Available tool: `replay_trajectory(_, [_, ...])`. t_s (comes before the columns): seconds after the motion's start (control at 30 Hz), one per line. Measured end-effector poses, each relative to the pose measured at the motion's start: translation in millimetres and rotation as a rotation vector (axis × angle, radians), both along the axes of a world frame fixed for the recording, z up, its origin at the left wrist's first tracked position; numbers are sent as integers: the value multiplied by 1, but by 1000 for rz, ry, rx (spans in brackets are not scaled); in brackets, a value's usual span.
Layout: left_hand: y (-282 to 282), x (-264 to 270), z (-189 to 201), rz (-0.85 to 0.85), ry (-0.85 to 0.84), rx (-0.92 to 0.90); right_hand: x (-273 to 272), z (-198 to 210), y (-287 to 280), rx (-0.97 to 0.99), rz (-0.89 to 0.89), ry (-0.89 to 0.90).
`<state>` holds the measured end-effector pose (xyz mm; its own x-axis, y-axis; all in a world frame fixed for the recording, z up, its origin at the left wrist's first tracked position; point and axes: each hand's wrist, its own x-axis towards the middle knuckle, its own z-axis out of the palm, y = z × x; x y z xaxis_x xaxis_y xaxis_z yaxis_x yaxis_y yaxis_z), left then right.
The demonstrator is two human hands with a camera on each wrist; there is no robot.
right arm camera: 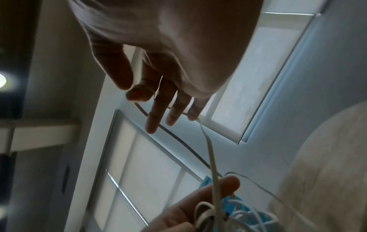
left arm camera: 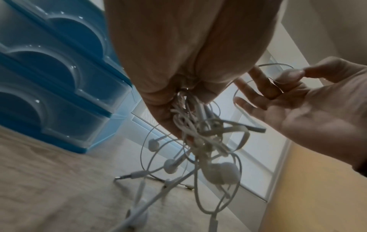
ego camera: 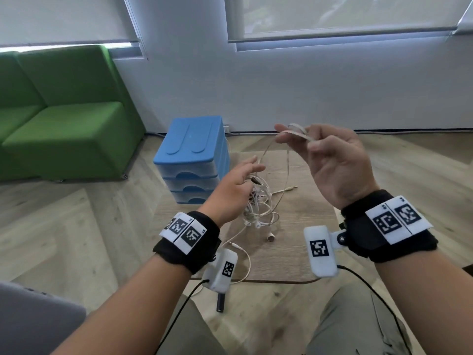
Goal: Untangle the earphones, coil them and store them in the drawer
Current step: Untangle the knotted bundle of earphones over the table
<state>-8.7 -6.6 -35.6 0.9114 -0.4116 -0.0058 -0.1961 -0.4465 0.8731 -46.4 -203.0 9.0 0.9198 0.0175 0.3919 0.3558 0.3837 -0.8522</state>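
A tangle of white earphones (ego camera: 258, 208) hangs just above the small wooden table (ego camera: 302, 254). My left hand (ego camera: 245, 175) grips the top of the bundle, fingers curled round the wires (left arm camera: 206, 138). Raised to the right, my right hand (ego camera: 294, 137) holds a flat cable loop (ego camera: 298, 130) wound over its fingers, the thumb pinching it (left arm camera: 278, 85). One strand (right arm camera: 211, 157) runs from that hand down to the bundle. The blue three-drawer unit (ego camera: 192, 149) stands at the table's far left; every drawer (left arm camera: 49, 81) is closed.
Loose ends trail on the table: a jack plug (ego camera: 290, 188), an earbud (ego camera: 270, 238) and a cable (ego camera: 245, 265) near the front edge. A green sofa (ego camera: 64, 119) sits at the left on the wooden floor. My knees are below the table edge.
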Motion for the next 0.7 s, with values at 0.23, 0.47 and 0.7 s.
replay_trajectory(0.23, [6, 4, -4, 67, -5, -81, 12, -6, -2, -14, -206, 307])
replay_trajectory(0.47, [2, 0, 3, 55, -51, -43, 14, -33, 11, -1065, -252, 232])
replay_trajectory(0.7, [7, 0, 4, 100, -50, -51, 17, -24, 13, -967, -424, 148])
